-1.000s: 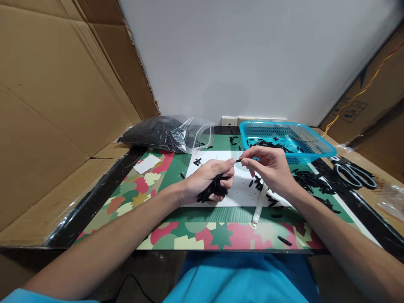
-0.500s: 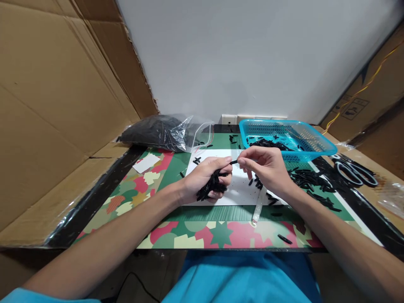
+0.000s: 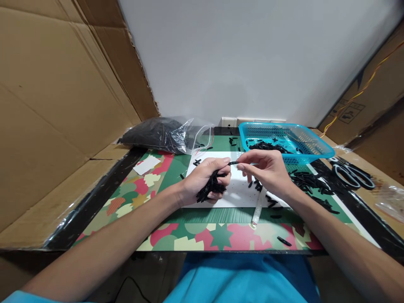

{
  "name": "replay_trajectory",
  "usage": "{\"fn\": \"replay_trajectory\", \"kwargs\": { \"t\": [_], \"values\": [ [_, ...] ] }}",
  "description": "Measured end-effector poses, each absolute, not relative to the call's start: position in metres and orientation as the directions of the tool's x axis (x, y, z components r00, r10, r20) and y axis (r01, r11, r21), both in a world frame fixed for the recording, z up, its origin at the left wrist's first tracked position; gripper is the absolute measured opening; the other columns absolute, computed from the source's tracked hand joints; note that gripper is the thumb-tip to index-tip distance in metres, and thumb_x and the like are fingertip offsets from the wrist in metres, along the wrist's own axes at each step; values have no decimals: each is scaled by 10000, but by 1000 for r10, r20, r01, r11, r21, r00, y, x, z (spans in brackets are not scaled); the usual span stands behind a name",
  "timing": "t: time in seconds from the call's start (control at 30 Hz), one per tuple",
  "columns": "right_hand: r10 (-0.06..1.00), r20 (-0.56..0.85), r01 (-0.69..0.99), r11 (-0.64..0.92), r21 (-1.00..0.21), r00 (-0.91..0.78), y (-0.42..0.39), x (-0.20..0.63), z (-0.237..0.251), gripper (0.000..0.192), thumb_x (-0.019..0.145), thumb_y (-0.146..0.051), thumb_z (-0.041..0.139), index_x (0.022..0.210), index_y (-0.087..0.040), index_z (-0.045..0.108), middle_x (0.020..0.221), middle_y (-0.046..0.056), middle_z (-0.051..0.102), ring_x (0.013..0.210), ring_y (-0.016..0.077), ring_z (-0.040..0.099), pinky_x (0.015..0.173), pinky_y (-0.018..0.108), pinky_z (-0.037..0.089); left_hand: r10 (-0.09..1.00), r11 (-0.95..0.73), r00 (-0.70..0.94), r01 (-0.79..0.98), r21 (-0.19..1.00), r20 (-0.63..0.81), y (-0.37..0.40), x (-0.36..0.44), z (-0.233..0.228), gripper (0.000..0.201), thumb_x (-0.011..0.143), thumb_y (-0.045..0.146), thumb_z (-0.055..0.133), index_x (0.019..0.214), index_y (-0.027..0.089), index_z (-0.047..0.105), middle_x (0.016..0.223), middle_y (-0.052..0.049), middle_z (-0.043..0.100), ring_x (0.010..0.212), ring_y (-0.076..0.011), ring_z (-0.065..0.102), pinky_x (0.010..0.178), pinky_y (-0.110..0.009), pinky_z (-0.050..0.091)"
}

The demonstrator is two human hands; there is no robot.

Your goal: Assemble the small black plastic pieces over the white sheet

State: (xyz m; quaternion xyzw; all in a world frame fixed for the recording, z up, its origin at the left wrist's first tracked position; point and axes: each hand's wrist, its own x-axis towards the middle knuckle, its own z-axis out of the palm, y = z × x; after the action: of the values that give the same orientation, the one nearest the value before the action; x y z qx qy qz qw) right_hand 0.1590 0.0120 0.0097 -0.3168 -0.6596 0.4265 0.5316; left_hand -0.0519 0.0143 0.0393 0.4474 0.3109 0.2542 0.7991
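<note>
My left hand [image 3: 205,179] is closed around a bunch of slim black pieces [image 3: 211,188], whose ends stick out below the fingers. One single black piece [image 3: 233,163] juts from between its thumb and forefinger. At the other end of that piece, the thumb and forefinger of my right hand [image 3: 263,168] meet in a pinch. Both hands are over a white sheet [image 3: 238,193] with small specks on it. Loose black pieces [image 3: 272,202] and a narrow whitish strip [image 3: 258,209] lie below my right hand. What exactly the pieces are, I cannot tell.
A blue plastic basket [image 3: 318,155] with black pieces stands at the back right. Beside it lie a black pile [image 3: 311,182] and scissors [image 3: 352,173]. A clear zip bag of dark contents [image 3: 151,132] rests at the back left. Cardboard [image 3: 63,105] walls the left side.
My right fingers have slid slightly along the single black piece, more of which now shows between the hands. My left hand keeps its bunch. The view has shifted a little.
</note>
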Motion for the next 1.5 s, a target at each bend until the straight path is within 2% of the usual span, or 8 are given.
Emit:
{"fn": "replay_trajectory", "kwargs": {
  "t": [0.23, 0.67, 1.0, 1.5],
  "values": [
    [872, 410, -26, 419, -908, -266, 11, 159, 10, 176, 855, -345, 836, 877, -177, 787, 736, 17, 684, 574, 111, 597, 437, 208, 517, 683, 476, 676, -124, 871, -277, 15, -52, 38, 416, 978, 497, 573, 732, 211, 397, 600, 73, 377, 386, -47, 283, 315, -144, 282],
    [835, 494, -34, 502, -864, -243, 12, 159, 10, 101, 831, -263, 860, 866, -186, 805, 784, 20, 714, 579, 99, 603, 428, 194, 489, 682, 501, 674, -146, 853, -286, 15, -51, 39, 405, 1007, 474, 523, 731, 205, 398, 597, 72, 371, 399, -43, 264, 319, -128, 289],
    [865, 434, -37, 439, -898, -252, 11, 159, 10, 159, 833, -319, 854, 877, -177, 797, 778, 26, 711, 573, 109, 600, 442, 223, 514, 705, 483, 643, -126, 867, -299, 15, -52, 38, 406, 964, 496, 593, 748, 212, 401, 610, 81, 361, 398, -43, 284, 326, -141, 275],
    [880, 387, -24, 397, -918, -276, 9, 159, 13, 216, 865, -384, 821, 879, -171, 790, 780, 32, 717, 554, 106, 593, 451, 230, 529, 704, 482, 646, -130, 866, -294, 15, -52, 39, 385, 984, 456, 563, 742, 210, 392, 604, 77, 366, 401, -44, 292, 333, -142, 279]
  ]
}}
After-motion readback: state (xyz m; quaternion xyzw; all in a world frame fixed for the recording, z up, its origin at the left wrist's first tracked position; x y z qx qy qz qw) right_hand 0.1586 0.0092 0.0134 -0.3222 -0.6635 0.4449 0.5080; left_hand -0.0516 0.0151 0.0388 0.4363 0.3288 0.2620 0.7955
